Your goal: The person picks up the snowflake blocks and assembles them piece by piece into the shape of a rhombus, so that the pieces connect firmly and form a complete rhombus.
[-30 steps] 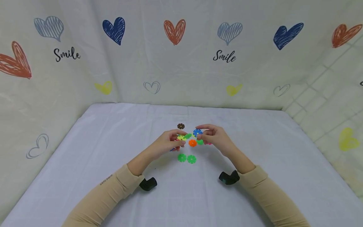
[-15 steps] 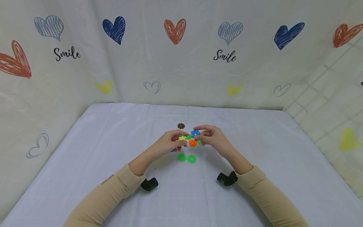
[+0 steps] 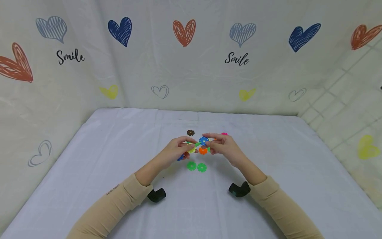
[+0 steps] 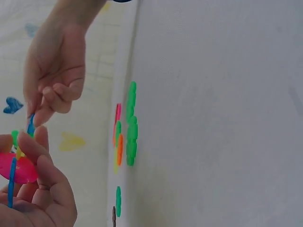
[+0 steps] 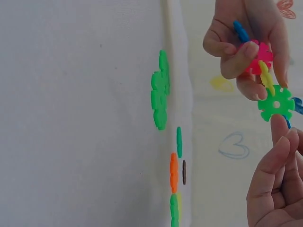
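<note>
In the head view my left hand [image 3: 174, 152] holds a short chain of slotted plastic snowflake discs above the table. The right wrist view shows its links: a blue disc [image 5: 240, 30], a pink disc [image 5: 265, 54], a yellow disc [image 5: 266, 78] and a green disc [image 5: 276, 103]. My right hand [image 3: 225, 146] pinches another blue disc [image 3: 204, 141] between thumb and fingertips. Its edge meets the edge of the green disc; whether the slots interlock cannot be told. Fingers partly cover the pink disc and the right hand's blue disc.
Loose discs lie on the white cloth [image 3: 191, 205]: a brown disc [image 3: 190, 132], an orange disc [image 3: 203, 150], a pink disc [image 3: 224, 134] and, nearer, two green discs [image 3: 197, 166]. A patterned curtain [image 3: 206, 79] stands behind. Black devices [image 3: 239, 189] sit at both wrists.
My right hand has moved slightly left, bringing its blue disc up against the chain's green disc. The left hand has tilted the chain a little, and the green disc now appears more edge-on.
</note>
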The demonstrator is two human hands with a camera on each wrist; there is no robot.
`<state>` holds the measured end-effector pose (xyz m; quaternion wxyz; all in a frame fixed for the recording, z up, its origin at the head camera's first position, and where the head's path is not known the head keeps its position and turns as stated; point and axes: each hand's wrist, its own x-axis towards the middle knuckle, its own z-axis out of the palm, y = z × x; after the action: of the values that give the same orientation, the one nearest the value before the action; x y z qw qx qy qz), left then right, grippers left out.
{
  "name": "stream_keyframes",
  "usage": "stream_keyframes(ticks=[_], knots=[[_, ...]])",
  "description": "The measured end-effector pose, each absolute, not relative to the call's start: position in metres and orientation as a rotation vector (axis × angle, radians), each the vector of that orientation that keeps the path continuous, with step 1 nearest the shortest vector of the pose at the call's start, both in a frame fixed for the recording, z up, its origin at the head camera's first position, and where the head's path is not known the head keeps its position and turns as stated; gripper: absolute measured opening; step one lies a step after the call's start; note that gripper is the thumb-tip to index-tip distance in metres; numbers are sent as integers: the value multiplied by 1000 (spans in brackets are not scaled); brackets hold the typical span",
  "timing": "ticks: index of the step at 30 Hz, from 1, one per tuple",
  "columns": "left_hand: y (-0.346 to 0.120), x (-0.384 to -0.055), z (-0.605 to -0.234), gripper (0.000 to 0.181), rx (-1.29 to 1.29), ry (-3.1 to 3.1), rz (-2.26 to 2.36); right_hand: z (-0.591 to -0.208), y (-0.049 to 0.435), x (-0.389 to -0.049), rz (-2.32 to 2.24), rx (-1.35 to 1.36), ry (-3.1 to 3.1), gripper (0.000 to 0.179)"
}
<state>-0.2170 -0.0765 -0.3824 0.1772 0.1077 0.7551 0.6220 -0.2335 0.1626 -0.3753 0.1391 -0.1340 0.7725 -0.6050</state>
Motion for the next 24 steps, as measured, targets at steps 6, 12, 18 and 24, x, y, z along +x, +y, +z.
stream_keyframes(ticks=[6,12,18,24], knots=[[-76,-221,-383,39,132,1919,1836,-375,164,-232,-1740,-391,2227,41],[-77,-222,-382,45,66,1775,1840,-374,162,-230,-1709,-433,2239,43],[-80,-222,-385,43,154,1758,1821,-374,159,-227,-1718,-387,2229,44],[-81,-222,-385,38,235,1841,1785,-372,157,-225,-1691,-367,2276,39]])
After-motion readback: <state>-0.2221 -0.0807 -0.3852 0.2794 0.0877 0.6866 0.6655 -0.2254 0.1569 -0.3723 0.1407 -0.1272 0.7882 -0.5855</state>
